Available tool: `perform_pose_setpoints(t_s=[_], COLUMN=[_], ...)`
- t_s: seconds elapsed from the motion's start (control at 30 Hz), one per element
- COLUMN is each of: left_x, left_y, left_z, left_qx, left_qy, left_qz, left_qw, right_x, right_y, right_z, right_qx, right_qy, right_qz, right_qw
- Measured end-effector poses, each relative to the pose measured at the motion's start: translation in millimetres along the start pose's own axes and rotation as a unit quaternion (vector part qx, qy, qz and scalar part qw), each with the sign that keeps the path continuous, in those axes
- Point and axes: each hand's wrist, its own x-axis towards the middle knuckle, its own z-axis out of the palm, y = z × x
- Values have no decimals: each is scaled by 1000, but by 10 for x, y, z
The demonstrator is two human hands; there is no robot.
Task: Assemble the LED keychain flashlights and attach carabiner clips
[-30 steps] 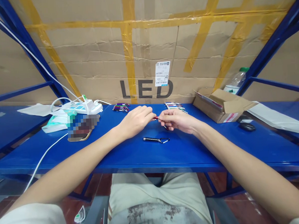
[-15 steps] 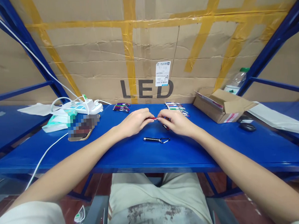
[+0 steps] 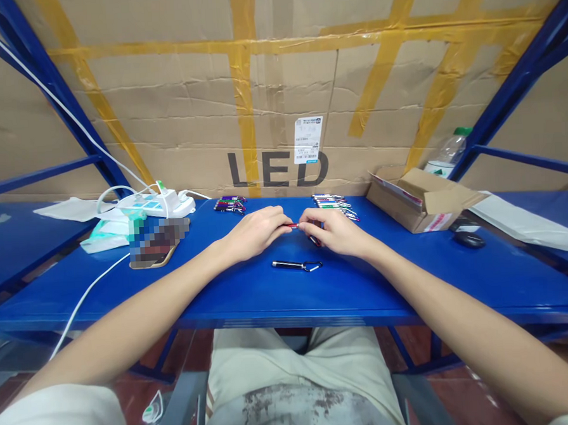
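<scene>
My left hand (image 3: 256, 232) and my right hand (image 3: 331, 229) meet over the middle of the blue table (image 3: 250, 290). Both pinch a small red pen-like torch (image 3: 293, 226) between their fingertips, one at each end. A second red piece (image 3: 315, 240) pokes out under my right hand's fingers. A black torch with a clip (image 3: 296, 265) lies on the table just in front of my hands. Two small piles of coloured torches lie at the back, one on the left (image 3: 230, 204) and one on the right (image 3: 333, 202).
An open cardboard box (image 3: 421, 200) stands at the back right, with a plastic bottle (image 3: 447, 150) behind it and a black mouse (image 3: 469, 239) beside it. A white power strip (image 3: 162, 203), cables and a blurred flat object (image 3: 157, 242) lie at the left. A large "LED" carton forms the back wall.
My hands have drawn closer together on the red torch and dropped slightly toward the table. Over the last half second they have barely moved.
</scene>
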Motion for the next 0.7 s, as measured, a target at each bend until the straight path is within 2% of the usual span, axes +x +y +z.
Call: perform_pose_setpoints(t_s=[0.13, 0.27, 0.4, 0.5, 0.7], left_x=[14, 19, 11, 10, 13], left_y=[-16, -44, -62, -59, -42], left_z=[2, -1, 6, 19, 33], left_qx=[-12, -17, -25, -28, -39], left_qy=[0, -3, 2, -2, -11], left_qz=[-16, -32, -54, -62, -66], left_qw=[1000, 999, 998, 998, 997], right_x=[16, 27, 20, 17, 0], right_y=[-6, 50, 176, 245, 235], right_z=[-7, -61, -116, -124, -120], right_qx=[2, -107, -188, -182, -172], right_qy=[-7, -1, -69, -112, -120], right_qz=[24, 33, 48, 41, 13], right_qw=[1000, 994, 978, 976, 978])
